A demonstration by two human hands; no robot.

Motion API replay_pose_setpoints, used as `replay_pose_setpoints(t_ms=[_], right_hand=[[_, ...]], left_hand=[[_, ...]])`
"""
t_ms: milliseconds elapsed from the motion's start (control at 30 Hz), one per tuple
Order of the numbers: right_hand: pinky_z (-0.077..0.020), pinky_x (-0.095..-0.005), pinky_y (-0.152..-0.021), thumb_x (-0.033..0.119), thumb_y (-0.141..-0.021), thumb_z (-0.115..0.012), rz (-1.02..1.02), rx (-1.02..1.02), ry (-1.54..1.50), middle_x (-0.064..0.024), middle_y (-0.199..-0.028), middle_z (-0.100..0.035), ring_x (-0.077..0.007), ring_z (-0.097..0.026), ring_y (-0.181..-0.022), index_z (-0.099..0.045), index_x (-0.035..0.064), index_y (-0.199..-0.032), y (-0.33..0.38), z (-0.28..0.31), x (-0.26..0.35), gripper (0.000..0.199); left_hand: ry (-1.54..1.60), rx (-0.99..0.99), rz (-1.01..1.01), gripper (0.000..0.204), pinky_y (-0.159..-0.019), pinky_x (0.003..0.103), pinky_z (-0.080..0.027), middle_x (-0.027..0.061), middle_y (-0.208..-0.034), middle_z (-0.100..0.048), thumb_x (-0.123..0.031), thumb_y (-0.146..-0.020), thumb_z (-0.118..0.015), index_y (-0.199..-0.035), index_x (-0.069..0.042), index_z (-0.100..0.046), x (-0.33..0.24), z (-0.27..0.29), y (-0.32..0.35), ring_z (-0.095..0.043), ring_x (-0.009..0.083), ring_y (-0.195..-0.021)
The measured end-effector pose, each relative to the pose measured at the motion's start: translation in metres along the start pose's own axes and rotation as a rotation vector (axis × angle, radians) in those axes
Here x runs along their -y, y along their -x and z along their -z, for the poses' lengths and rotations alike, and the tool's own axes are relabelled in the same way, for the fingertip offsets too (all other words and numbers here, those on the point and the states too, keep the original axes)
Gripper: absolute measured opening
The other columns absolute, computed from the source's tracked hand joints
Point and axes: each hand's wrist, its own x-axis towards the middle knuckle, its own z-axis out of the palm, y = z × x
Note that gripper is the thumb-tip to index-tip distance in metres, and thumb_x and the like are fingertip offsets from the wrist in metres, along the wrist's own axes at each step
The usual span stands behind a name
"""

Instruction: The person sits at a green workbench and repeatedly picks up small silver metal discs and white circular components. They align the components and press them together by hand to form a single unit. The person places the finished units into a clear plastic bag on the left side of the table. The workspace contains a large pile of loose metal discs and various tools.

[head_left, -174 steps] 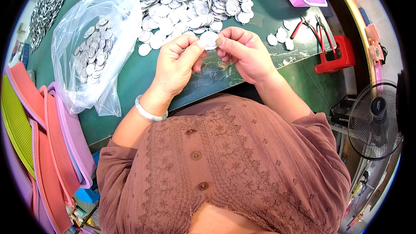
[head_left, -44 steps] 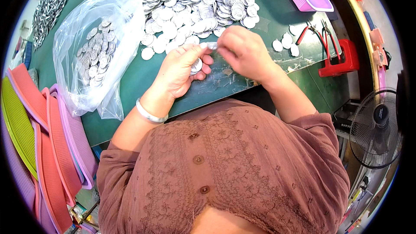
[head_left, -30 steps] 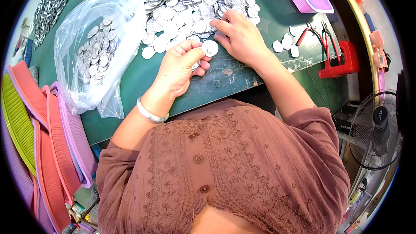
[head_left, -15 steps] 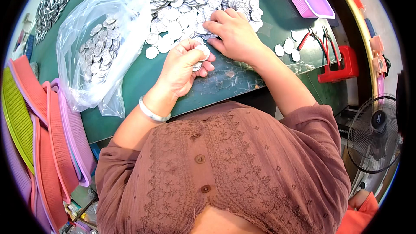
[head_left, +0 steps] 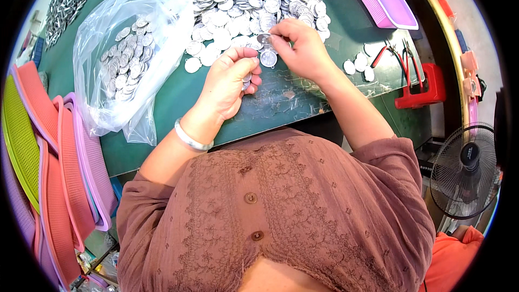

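Note:
A large heap of round silver medallions (head_left: 238, 5), some with a small loop at the rim, covers the far middle of the green table. My left hand (head_left: 230, 81) is closed around a few of these discs, mostly hidden by the fingers. To its right, my right hand (head_left: 303, 48) pinches a single medallion (head_left: 264, 39) between thumb and fingers at the heap's near edge. Just below that one, another medallion (head_left: 268, 58) shows between the two hands. Left of my hands, a clear plastic bag (head_left: 173, 27) stands open with many medallions (head_left: 130, 59) inside.
Stacked plastic baskets (head_left: 65, 184) crowd the left edge. At right are a purple basket (head_left: 397, 19), several loose discs (head_left: 361, 62), red-handled pliers (head_left: 397, 57) in a red holder (head_left: 432, 86), and a fan (head_left: 467, 167). Dark metal pieces (head_left: 70, 5) lie far left.
My right hand has lifted slightly from the heap and now pinches a medallion. The disc that showed at my left thumb is no longer there.

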Motion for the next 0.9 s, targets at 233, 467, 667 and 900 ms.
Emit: replay_pose_setpoints(t_ms=[233, 467, 667, 900], right_hand=[[-0.0422, -0.021, -0.06, 0.015, -0.081, -0.055, -0.545, 0.243, -0.739, -0.0031, -0.072, -0.061, -0.0075, -0.05, -0.063, -0.061, -0.0034, -0.088, 0.003, 0.018, 0.023, 0.021], [-0.0391, -0.0194, -0.06, 0.017, -0.086, -0.05, -0.631, 0.288, -0.937, -0.0002, -0.072, -0.058, -0.0073, -0.05, -0.064, -0.061, 0.0007, -0.093, 0.003, 0.023, 0.012, 0.02], [-0.0383, -0.0179, -0.055, 0.014, -0.082, -0.057, -0.657, 0.328, -0.912, 0.0018, -0.069, -0.057, -0.0049, -0.049, -0.059, -0.062, 0.0023, -0.087, 0.002, 0.023, 0.013, 0.014], [-0.0376, -0.0172, -0.052, 0.014, -0.078, -0.061, -0.704, 0.339, -0.91, 0.0017, -0.065, -0.056, -0.0047, -0.048, -0.057, -0.06, 0.0029, -0.081, 0.008, 0.022, 0.011, 0.012]], left_hand=[[0.004, 0.057, -0.079, 0.011, -0.047, 0.02, -0.036, 0.0013, -0.07, -0.053, -0.014, -0.082, -0.056, -0.09, -0.007, -0.051, 0.003, 0.0, -0.001, -0.048, 0.0087, -0.056], [0.019, 0.076, -0.052, 0.008, -0.046, 0.019, -0.036, 0.0017, -0.069, -0.054, -0.013, -0.082, -0.056, -0.085, -0.007, -0.052, 0.002, 0.0, -0.001, -0.048, 0.008, -0.056], [-0.038, 0.098, -0.001, 0.008, -0.046, 0.02, -0.035, 0.0022, -0.07, -0.054, -0.013, -0.082, -0.055, -0.087, -0.007, -0.052, 0.001, 0.0, 0.002, -0.048, 0.0086, -0.055], [0.025, 0.1, -0.057, 0.007, -0.048, 0.02, -0.037, 0.0032, -0.071, -0.055, -0.012, -0.083, -0.054, -0.086, -0.006, -0.054, 0.004, 0.003, -0.001, -0.049, 0.0092, -0.057]])
